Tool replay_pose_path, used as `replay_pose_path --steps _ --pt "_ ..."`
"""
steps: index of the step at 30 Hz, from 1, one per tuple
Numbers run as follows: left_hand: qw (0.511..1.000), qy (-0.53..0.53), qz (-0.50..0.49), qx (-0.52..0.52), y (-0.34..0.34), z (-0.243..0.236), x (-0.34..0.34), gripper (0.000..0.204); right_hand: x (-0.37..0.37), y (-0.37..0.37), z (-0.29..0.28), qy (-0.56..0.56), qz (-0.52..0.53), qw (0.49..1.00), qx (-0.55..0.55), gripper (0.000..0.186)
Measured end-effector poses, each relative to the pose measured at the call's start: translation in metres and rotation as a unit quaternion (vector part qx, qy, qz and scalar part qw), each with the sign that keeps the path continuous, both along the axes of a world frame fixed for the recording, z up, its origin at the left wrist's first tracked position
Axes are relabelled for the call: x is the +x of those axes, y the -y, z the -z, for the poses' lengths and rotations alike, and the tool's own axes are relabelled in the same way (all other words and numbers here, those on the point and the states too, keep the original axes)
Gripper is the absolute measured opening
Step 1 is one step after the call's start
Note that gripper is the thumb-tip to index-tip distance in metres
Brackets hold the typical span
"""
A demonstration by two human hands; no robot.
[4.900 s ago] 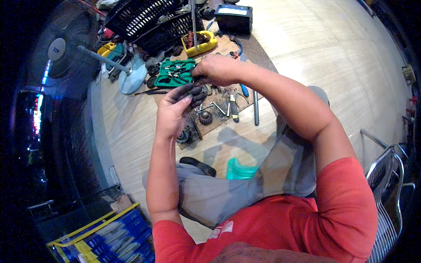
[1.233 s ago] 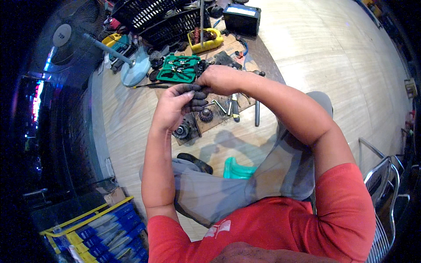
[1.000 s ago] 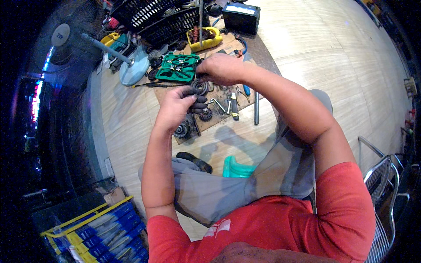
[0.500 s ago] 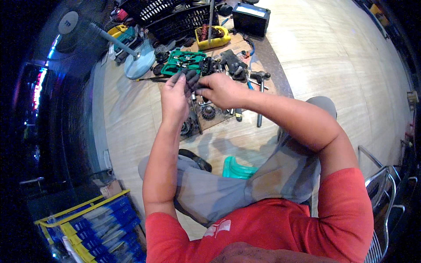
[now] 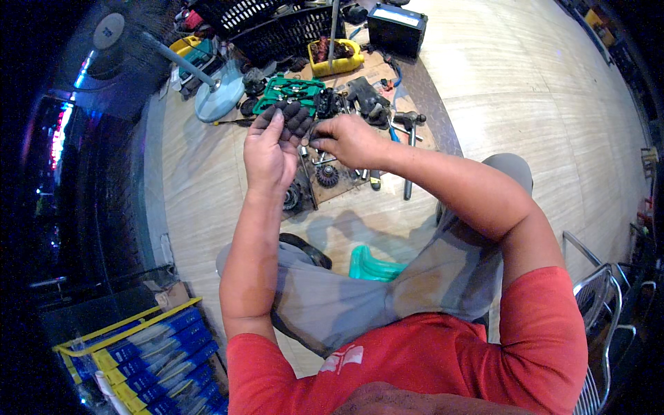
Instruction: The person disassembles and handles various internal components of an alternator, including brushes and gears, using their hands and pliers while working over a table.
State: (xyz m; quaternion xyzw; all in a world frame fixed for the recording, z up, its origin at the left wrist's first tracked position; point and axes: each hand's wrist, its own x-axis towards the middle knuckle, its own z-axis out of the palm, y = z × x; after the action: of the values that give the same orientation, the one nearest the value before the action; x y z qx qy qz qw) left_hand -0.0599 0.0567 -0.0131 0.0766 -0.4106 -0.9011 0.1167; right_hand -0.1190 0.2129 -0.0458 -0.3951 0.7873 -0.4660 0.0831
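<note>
My left hand (image 5: 270, 149) is palm up above the work board, its blackened fingers apart and slightly curled; I see nothing in it. Close beside it, my right hand (image 5: 349, 142) has thumb and fingers pinched together near the left fingertips. Whatever it pinches is too small to make out. Below the hands lie a dark toothed gear (image 5: 327, 176) and a round dark part (image 5: 292, 197). Just beyond them is an open green tool case (image 5: 290, 93) with tools inside. A hammer (image 5: 411, 142) rests right of my right hand.
A yellow tub (image 5: 337, 61) of dark parts stands behind the tool case, near black plastic crates (image 5: 290, 34) and a black battery (image 5: 396, 31). A fan's pale blue base (image 5: 220, 100) is at the left. Between my legs is a green stool (image 5: 373, 264).
My left hand has moved slightly left and turned its palm up more, its fingers spreading from the right hand's. The right hand stays almost where it was, still pinched.
</note>
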Motion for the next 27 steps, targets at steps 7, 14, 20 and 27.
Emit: replay_pose_path --steps 7,14,20,27 --pt "0.999 0.016 -0.004 -0.045 -0.014 0.009 0.001 0.016 -0.003 0.0 -0.018 0.042 0.045 0.99 -0.124 0.047" --pt "0.999 -0.007 -0.009 -0.05 -0.026 0.006 -0.001 0.015 -0.008 -0.003 -0.019 -0.012 0.061 0.997 -0.04 0.032" --pt "0.999 -0.034 0.012 -0.026 -0.022 0.001 -0.004 0.017 -0.013 0.001 -0.017 0.036 0.037 0.991 -0.124 0.032" --pt "0.999 -0.032 0.022 -0.002 -0.014 0.0 -0.005 0.018 -0.023 0.003 -0.012 0.17 -0.026 0.978 -0.122 0.037"
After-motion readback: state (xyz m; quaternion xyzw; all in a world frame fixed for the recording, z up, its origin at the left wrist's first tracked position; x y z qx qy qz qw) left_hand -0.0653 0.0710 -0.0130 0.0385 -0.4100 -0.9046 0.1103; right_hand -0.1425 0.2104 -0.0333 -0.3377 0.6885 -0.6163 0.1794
